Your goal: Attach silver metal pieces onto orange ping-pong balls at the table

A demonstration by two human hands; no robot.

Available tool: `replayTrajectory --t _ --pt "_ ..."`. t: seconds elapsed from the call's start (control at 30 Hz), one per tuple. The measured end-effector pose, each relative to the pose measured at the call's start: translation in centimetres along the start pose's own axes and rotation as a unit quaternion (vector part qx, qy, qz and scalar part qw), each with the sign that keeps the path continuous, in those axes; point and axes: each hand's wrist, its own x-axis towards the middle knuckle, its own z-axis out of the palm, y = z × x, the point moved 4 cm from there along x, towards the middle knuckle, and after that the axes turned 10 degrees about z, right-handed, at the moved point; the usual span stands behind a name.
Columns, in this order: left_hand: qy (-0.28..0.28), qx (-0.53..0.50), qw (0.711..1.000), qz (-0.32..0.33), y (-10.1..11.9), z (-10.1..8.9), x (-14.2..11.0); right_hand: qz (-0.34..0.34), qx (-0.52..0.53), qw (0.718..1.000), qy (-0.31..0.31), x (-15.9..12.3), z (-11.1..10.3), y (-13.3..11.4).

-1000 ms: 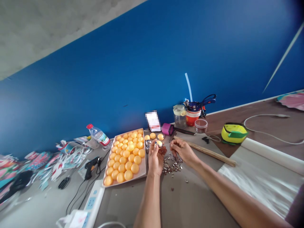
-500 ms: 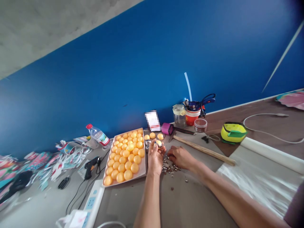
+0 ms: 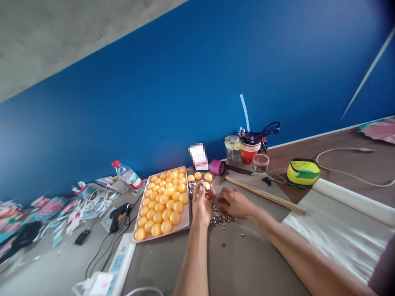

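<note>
My left hand (image 3: 201, 209) is closed around an orange ball (image 3: 205, 186) partly covered with shiny gems, held up above the table. Just to its right, my right hand (image 3: 233, 203) reaches over a heap of small shiny gems (image 3: 219, 218), fingers bent and drawn together at its upper edge. Whatever is between those fingertips is hidden. Behind the left hand lie several plain orange balls (image 3: 198, 176), and beside them gem-covered silvery balls (image 3: 191, 186), partly blocked by the hand.
A shallow box (image 3: 189, 221) of orange balls stands on the left. Further left are a glue gun (image 3: 116, 218), a power strip (image 3: 119, 263) and a bottle (image 3: 128, 176). A wooden stick (image 3: 265, 194), a yellow-green pouch (image 3: 303, 172) and a plastic sheet roll (image 3: 354, 200) lie to the right.
My right hand has shifted very slightly over the gem heap, with its knuckles a little higher. The left hand and its ball have stayed nearly still.
</note>
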Motion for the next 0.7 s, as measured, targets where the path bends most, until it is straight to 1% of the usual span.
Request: replayTrajectory --t 0.07,0.13,0.27,0.4,0.47,0.6,0.7 --pt "0.003 0.001 1.0 -0.002 -0.1 0.0 0.0 -0.012 -0.042 0.999 -0.026 -0.2 0.3 -0.4" --pt "0.003 0.002 1.0 -0.003 -0.1 0.0 0.0 -0.01 -0.058 0.998 -0.035 -0.3 0.6 -0.7" --pt "-0.002 -0.002 1.0 -0.002 -0.2 0.0 0.0 -0.002 -0.058 0.998 -0.028 -0.3 1.0 -1.0" --pt "-0.001 -0.007 1.0 -0.003 0.0 0.0 0.0 0.01 -0.011 1.0 -0.009 -0.3 0.5 -0.9" --pt "-0.004 -0.006 1.0 -0.001 0.1 0.1 -0.1 0.002 -0.001 1.0 -0.002 -0.4 0.4 -1.1" --pt "-0.003 -0.003 1.0 0.004 0.1 0.2 -0.1 -0.022 -0.049 0.998 -0.014 -0.5 1.2 -2.1" --pt "-0.007 -0.001 1.0 0.008 0.1 0.3 -0.1 -0.024 -0.046 0.999 -0.014 -0.5 1.9 -2.7"
